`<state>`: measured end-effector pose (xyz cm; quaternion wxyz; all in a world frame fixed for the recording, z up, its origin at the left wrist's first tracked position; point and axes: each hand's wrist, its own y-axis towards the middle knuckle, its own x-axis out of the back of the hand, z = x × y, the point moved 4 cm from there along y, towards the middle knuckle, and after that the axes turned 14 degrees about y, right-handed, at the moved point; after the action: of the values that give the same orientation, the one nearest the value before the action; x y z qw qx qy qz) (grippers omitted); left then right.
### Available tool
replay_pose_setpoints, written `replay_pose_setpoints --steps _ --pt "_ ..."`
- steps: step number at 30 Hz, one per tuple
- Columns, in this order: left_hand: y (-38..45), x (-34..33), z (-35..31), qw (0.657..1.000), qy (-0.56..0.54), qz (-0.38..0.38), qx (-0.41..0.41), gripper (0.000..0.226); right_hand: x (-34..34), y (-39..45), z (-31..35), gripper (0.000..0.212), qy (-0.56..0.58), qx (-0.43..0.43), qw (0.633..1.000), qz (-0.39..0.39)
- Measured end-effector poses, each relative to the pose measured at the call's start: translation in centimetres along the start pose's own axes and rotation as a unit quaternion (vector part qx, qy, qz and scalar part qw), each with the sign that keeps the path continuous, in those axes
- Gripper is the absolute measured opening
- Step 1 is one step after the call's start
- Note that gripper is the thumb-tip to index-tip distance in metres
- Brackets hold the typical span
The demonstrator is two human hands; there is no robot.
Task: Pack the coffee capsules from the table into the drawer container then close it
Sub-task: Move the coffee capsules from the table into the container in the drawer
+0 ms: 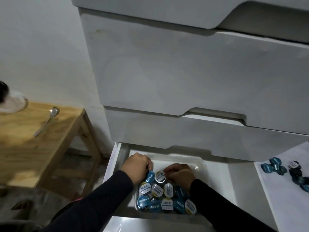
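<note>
Packed: we have a dozen-odd capsules [167, 196] in the container [203, 162].
Left: more capsules [280, 168] wait on the table [284, 203]; drawer [110, 161] open.
Hands: our left hand [136, 166] pinches a blue capsule [149, 176]; right hand [179, 173] curled, hold unclear.

Both arms in dark sleeves reach forward and down, the left hand [136, 165] curled in a loose fist, the right hand [179, 174] bent with fingers tucked under.

1 head view — looks steeply down, close over the open drawer [234, 190] and hands.
</note>
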<state>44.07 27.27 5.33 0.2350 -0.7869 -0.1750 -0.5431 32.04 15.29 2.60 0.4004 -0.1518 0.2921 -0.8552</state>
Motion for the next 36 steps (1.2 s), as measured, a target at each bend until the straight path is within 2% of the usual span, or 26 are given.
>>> replay_pose_setpoints --steps 5,8,13,15,17,18,20,23,26,28,31,34,36 --pt "-0.4 0.5 0.2 1.000 -0.016 -0.001 0.007 0.017 -0.5 -0.1 0.3 0.013 -0.018 0.015 1.000 0.012" --pt "-0.6 0.7 0.3 1.000 -0.027 0.005 0.012 0.020 -0.7 -0.1 0.1 0.017 -0.042 0.015 0.999 0.018" --pt "-1.0 0.7 0.1 0.999 -0.025 0.017 0.027 0.020 -0.7 -0.2 0.4 0.012 -0.152 0.057 0.986 0.024" --pt "-1.4 0.8 -0.3 0.999 -0.013 0.018 0.032 0.019 -0.9 -0.6 1.0 0.012 -0.240 0.109 0.964 0.025" --pt "-2.0 0.8 -0.9 0.999 0.017 0.009 0.041 0.020 -1.1 -1.3 1.6 0.032 -0.333 0.170 0.927 0.027" --pt "-2.4 0.9 -1.4 0.999 0.029 -0.002 0.044 0.021 -1.1 -1.5 1.5 0.040 -0.355 0.196 0.913 0.033" --pt "-3.1 0.6 -2.6 0.998 0.048 -0.026 0.040 0.024 -1.0 -2.1 1.3 0.041 -0.387 0.231 0.892 0.042" --pt "-4.0 0.1 -4.4 0.992 0.096 -0.067 0.046 0.033 -1.0 -3.4 1.3 0.052 -0.453 0.317 0.833 -0.019" --pt "-5.2 0.7 -6.8 0.982 0.146 -0.114 0.033 0.053 -0.5 -5.1 1.3 0.038 -0.462 0.382 0.796 -0.081" --pt "-5.5 0.1 -8.0 0.978 0.171 -0.120 0.023 0.061 0.2 -5.9 1.0 0.039 -0.465 0.378 0.795 -0.099" --pt "-5.4 -0.4 -9.7 0.972 0.175 -0.157 0.010 0.051 2.2 -7.7 0.8 0.044 -0.461 0.381 0.787 -0.151" --pt "-5.1 -1.4 -11.4 0.977 0.154 -0.144 0.010 0.053 4.9 -9.6 0.8 0.044 -0.451 0.367 0.793 -0.182" --pt "-4.6 -1.9 -12.9 0.985 0.102 -0.143 0.002 0.053 7.2 -10.4 0.8 0.043 -0.440 0.366 0.794 -0.203"
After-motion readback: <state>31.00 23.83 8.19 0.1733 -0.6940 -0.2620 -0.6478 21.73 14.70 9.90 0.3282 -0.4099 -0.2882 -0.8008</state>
